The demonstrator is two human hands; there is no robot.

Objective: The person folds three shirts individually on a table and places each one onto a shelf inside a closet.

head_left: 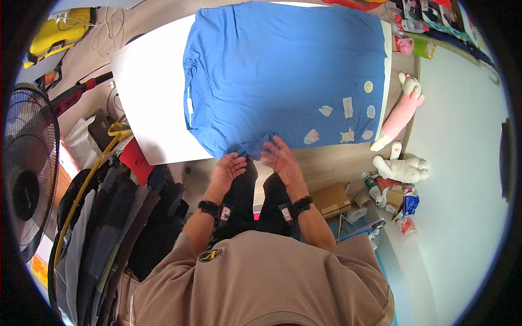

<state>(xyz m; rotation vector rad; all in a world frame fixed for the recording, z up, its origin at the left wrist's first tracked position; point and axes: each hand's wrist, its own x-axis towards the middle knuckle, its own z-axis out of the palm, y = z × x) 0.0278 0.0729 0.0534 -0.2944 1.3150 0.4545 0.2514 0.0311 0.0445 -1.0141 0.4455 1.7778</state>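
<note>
Fingers of the right hand [281,163] are apart and bent, with their tips at a bunched fold [255,146] of blue cloth; the left hand [230,169] has its fingers curled at the other side of this fold. If either of them really pinches the fabric, I cannot tell from where I stand. The fold belongs to the blue garment [288,60], which lies at twelve o'clock from the hands, wide over a white table [149,98], with its near edge at the fold.

In my judgement, the weak point is this fold. If one hand pulls more strongly than the other, the cloth may slide toward six o'clock and drag the flat part into creases, because the table looks smooth. Bunched fabric may also hide a doubled layer.

At about two o'clock, pale patches [348,107] lie on the garment. I cannot see whether they are fixed; if they are loose, a quick pull could shift them or fold one under.

Farther, near half past two, a pink plush toy [399,117] lies just beside the table's end. At nine stands a fan [27,163]; if it runs, its air could lift a light edge.
</note>
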